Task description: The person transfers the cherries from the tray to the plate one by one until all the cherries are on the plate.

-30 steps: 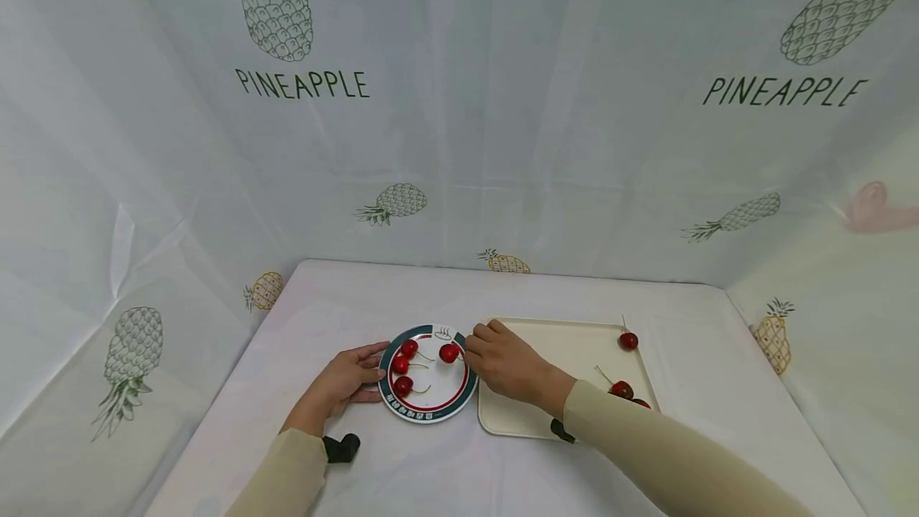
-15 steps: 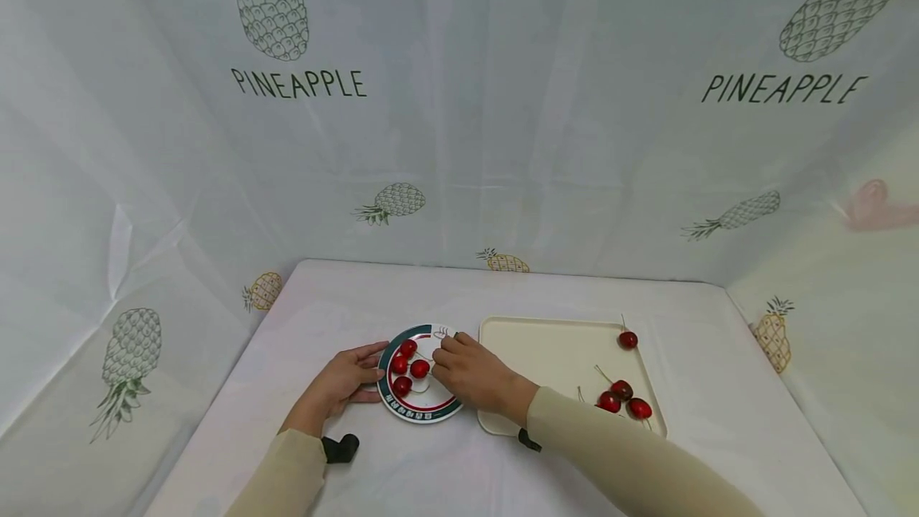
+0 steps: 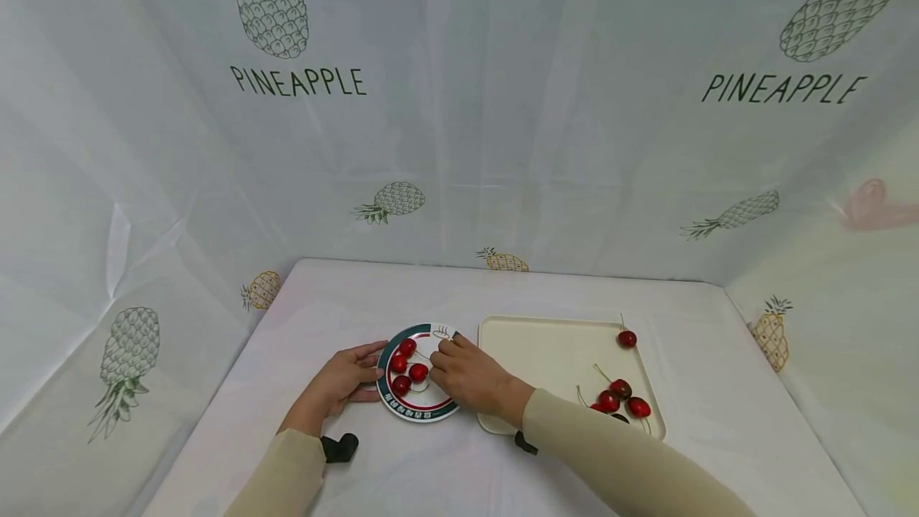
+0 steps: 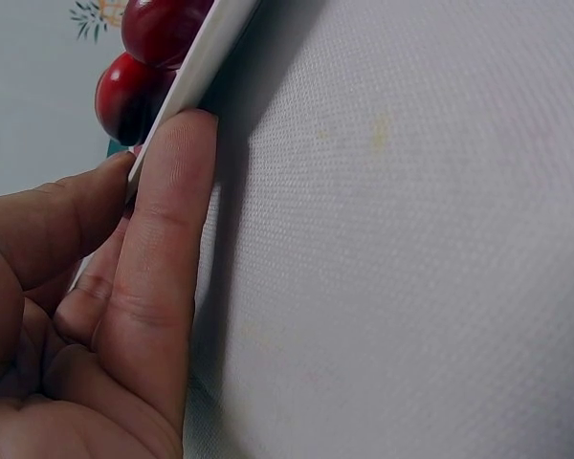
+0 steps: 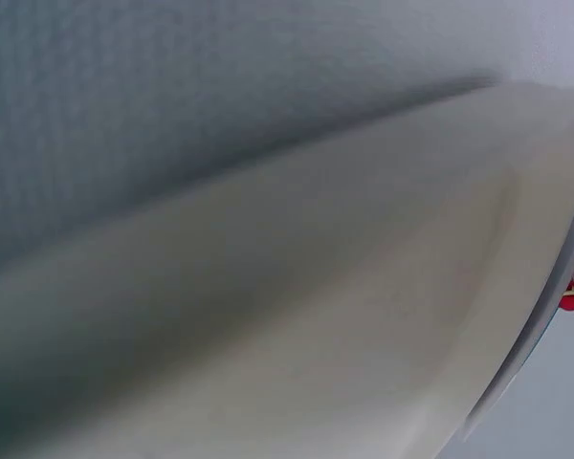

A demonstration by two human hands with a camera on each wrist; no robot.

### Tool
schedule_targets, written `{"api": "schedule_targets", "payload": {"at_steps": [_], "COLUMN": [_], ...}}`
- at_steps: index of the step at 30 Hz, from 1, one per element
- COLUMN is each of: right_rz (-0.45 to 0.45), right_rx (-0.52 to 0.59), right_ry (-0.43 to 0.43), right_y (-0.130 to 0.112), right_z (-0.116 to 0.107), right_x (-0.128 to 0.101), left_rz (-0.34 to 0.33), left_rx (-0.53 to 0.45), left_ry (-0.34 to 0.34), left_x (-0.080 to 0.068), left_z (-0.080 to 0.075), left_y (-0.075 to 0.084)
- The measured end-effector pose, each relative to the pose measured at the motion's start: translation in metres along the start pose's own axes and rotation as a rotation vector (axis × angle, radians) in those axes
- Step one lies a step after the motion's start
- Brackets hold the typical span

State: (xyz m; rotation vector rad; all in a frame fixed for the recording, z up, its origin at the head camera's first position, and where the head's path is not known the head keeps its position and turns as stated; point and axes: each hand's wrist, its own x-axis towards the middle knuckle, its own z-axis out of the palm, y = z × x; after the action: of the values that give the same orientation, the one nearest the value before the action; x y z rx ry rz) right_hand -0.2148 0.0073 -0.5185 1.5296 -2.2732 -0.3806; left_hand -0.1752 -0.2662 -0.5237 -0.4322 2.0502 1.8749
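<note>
Right hand (image 3: 467, 377) now sitting over the round glossy plate (image 3: 393, 404) at lower centre, shifted left off the smooth cream tray (image 3: 546, 349); fingers curled over a shiny red cherry (image 3: 419, 372), pinch or release unclear. Left hand (image 3: 343, 380) pinching the plate rim, four cherries now lying on it.

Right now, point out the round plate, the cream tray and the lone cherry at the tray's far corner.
round plate (image 3: 402, 408), head view, on its green rim nearest the person.
cream tray (image 3: 546, 353), head view, on its bare floor.
lone cherry (image 3: 627, 338), head view, on the middle of the fruit.
</note>
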Motion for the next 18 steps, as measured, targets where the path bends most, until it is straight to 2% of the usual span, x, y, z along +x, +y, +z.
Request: {"api": "schedule_targets", "payload": {"at_steps": [11,18], "right_rz": [0.003,0.065], "right_rx": [-0.02,0.04], "right_ry": [-0.023,-0.006], "right_y": [-0.0001,0.0039], "right_z": [0.0,-0.0079], "right_x": [-0.0008,0.0], "left_rz": [0.009,0.01], "left_rx": [0.002,0.008], "left_ry": [0.002,0.003], "left_x": [-0.0016,-0.0003], "left_z": [0.0014,0.0006], "left_y": [0.0006,-0.0008]}}
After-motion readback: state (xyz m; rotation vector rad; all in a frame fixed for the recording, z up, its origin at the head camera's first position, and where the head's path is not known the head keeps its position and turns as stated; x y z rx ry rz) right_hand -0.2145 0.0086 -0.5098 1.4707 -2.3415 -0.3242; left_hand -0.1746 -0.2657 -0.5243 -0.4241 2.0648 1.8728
